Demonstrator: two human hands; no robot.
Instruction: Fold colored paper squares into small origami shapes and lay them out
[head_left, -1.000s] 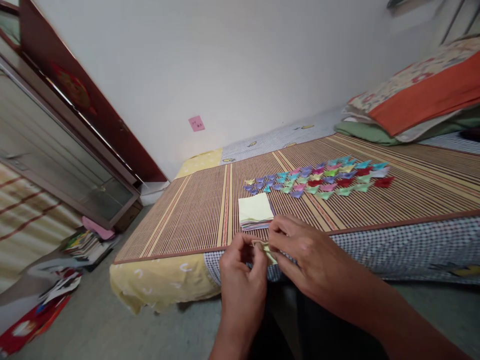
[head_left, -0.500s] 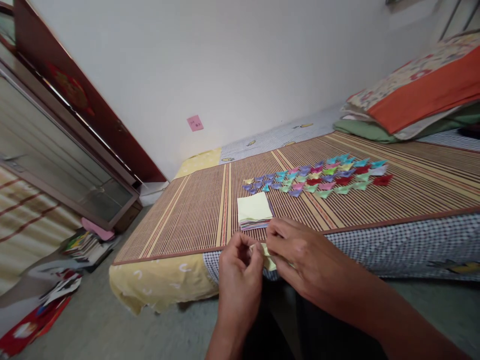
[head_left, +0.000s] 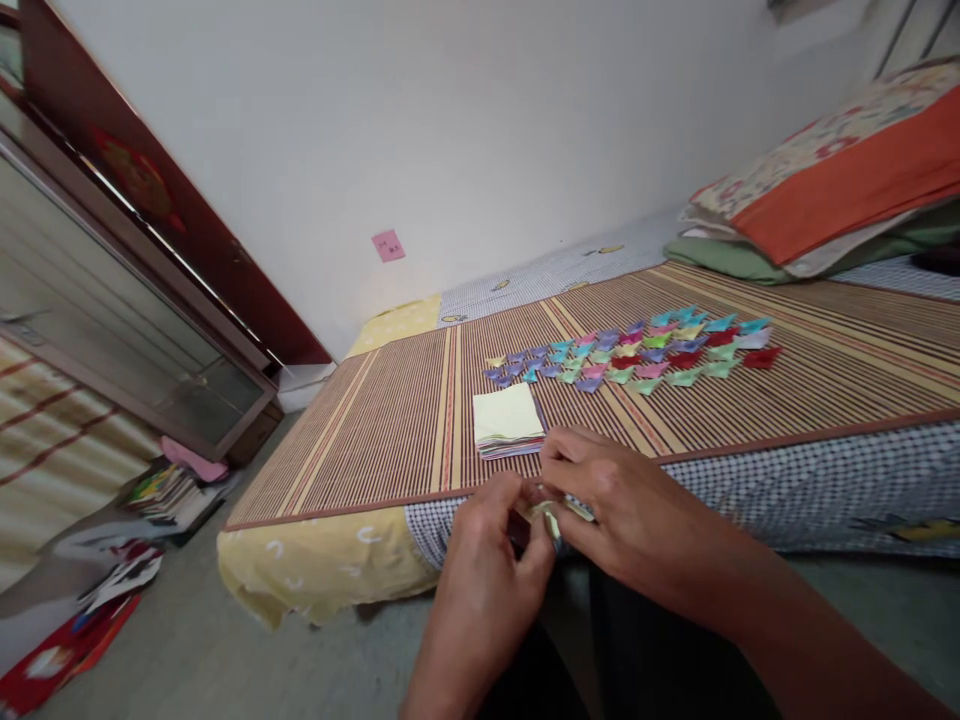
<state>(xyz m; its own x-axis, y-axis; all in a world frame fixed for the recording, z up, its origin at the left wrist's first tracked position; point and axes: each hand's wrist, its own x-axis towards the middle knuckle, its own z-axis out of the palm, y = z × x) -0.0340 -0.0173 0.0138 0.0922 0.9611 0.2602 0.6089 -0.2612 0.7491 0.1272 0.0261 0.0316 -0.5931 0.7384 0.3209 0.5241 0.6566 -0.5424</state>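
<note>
Between my hands, just off the bed's near edge, is a small piece of pale yellow folded paper [head_left: 552, 522], mostly covered by fingers. My left hand [head_left: 495, 550] pinches its left side with thumb and forefinger. From the right, my right hand [head_left: 600, 490] grips the same paper with its fingers bent round it. Right behind the hands lies a stack of square paper sheets [head_left: 507, 415], pale yellow on top with other colours at its edge. Farther back, several rows of small folded paper pieces [head_left: 652, 358] in many colours are spread on the striped mat.
A striped mat [head_left: 360, 440] covers the bed, over a checked and yellow sheet [head_left: 322, 565]. Folded bedding with an orange band [head_left: 855, 185] is piled at the back right. Books [head_left: 165, 490] lie on the left near a glass-fronted cabinet [head_left: 150, 300]. A pink note [head_left: 388, 246] is on the wall.
My left hand has shifted right and closer to my right hand, its fingers now over more of the yellow paper. Less of the paper shows. The stack and folded pieces stay put.
</note>
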